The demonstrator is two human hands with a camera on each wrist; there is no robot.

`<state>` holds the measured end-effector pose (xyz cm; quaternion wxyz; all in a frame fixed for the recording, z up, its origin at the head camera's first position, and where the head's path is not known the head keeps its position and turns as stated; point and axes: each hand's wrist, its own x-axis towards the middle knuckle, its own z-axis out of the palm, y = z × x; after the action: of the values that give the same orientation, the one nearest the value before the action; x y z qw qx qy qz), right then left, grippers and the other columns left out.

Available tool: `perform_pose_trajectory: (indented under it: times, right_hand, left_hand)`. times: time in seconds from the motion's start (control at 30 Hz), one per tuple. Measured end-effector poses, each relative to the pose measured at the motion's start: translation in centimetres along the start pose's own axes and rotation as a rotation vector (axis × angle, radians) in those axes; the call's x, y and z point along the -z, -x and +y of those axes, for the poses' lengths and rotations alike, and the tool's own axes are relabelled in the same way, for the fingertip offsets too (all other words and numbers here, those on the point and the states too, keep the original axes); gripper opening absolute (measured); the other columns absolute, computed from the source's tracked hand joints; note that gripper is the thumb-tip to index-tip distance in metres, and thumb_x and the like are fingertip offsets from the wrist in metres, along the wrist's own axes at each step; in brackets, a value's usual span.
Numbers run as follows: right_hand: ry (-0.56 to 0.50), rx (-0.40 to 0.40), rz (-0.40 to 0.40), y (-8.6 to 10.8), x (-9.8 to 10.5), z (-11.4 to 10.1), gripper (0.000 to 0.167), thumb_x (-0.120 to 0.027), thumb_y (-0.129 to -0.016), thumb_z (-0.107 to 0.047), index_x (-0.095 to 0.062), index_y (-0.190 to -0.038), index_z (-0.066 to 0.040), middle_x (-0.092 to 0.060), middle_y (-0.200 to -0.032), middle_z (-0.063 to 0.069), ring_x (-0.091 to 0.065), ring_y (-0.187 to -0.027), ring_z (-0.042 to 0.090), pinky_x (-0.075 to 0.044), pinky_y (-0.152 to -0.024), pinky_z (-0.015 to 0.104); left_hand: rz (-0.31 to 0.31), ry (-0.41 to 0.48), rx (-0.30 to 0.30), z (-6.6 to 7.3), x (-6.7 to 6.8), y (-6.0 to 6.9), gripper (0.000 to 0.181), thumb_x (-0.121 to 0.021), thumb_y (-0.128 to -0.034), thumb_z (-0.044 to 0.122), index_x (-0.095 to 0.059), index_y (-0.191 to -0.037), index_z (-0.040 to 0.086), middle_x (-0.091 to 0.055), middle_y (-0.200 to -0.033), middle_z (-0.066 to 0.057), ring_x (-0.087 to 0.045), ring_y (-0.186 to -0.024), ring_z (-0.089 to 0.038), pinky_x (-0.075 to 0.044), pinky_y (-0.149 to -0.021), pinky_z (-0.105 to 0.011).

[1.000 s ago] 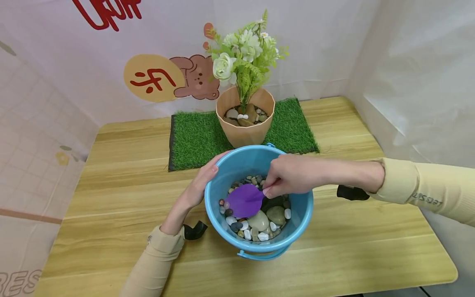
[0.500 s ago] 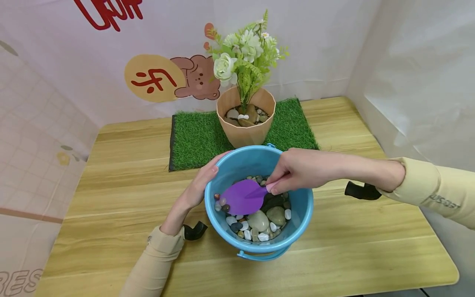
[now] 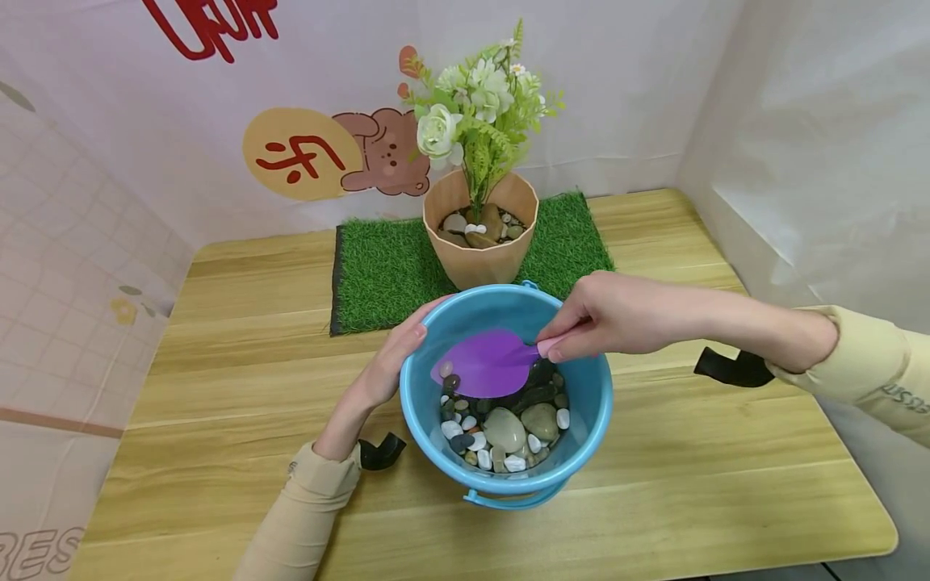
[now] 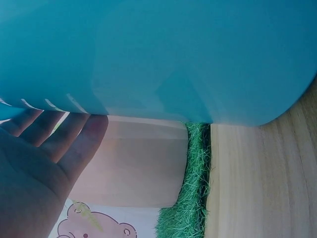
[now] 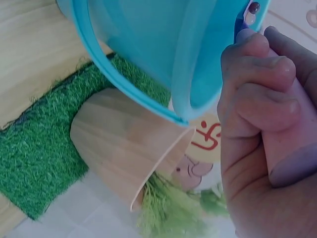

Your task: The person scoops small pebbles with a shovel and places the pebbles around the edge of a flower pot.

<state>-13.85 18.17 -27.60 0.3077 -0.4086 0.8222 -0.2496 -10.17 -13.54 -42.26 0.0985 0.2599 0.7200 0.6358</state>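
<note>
Cradling pebbles (image 3: 449,378) inside the blue bucket (image 3: 586,415), a purple shovel (image 3: 483,359), its pink handle (image 5: 292,129) gripped by the right hand (image 3: 621,315), suggests scooping; the left hand (image 3: 388,361) braces the bucket's outside, fingers straight. Any lift calls for a level shovel.

Wood-grain counter (image 3: 240,355), rounded corners. Green artificial-grass mat (image 3: 385,266) lying toward back, dark edge on left side. Peach faceted pot (image 3: 483,265) upright on mat; mixed stones (image 3: 479,240) inside, white flowers (image 3: 490,90) and light-green foliage (image 3: 483,153) rising out. Pale backdrop (image 3: 617,89) behind and at both sides. Prints on it: brown bear (image 3: 392,153) beside yellow disc (image 3: 291,165) with red character, red lettering (image 3: 218,28) upper left, partly cropped, yellow flower print (image 3: 123,311) far left, outline letters (image 3: 36,551) lower left.
</note>
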Motion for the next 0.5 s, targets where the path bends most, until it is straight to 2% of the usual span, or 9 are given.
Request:
perform_pose_trajectory:
  times: [0.13, 0.33, 0.5]
  right_hand:
    - [-0.021, -0.05, 0.008, 0.7, 1.0, 0.1, 0.027, -0.072, -0.1, -0.032, -0.081, -0.121, -0.019, -0.082, -0.095, -0.005, -0.053, -0.064, 0.002, -0.042, -0.054, 0.018]
    - [0.015, -0.147, 0.052, 1.7, 2.7, 0.6, 0.028, -0.072, -0.1, -0.033, -0.08, -0.124, -0.021, -0.07, -0.075, -0.007, -0.051, -0.059, 0.007, -0.04, -0.048, 0.022]
    - [0.079, -0.227, 0.119, 2.1, 4.3, 1.4, 0.026, -0.072, -0.1, -0.033, -0.08, -0.122, -0.022, -0.065, -0.07, -0.005, -0.046, -0.053, 0.008, -0.037, -0.046, 0.023]
  left_hand:
    - [-0.002, -0.003, 0.01, 0.0, 0.0, 0.0, 0.063, -0.025, -0.1072, 0.029, -0.031, -0.164, 0.002, -0.044, -0.162, -0.027, -0.049, -0.146, -0.049, -0.052, -0.114, -0.058]
    - [-0.002, 0.018, 0.023, 0.0, 0.1, 0.0, 0.064, -0.025, -0.1067, 0.029, -0.031, -0.163, 0.001, -0.043, -0.162, -0.029, -0.053, -0.141, -0.054, -0.06, -0.103, -0.058]
    - [-0.002, 0.029, 0.032, 0.0, 0.1, 0.0, 0.063, -0.025, -0.1071, 0.029, -0.03, -0.163, 0.0, -0.042, -0.162, -0.029, -0.052, -0.141, -0.055, -0.057, -0.107, -0.06]
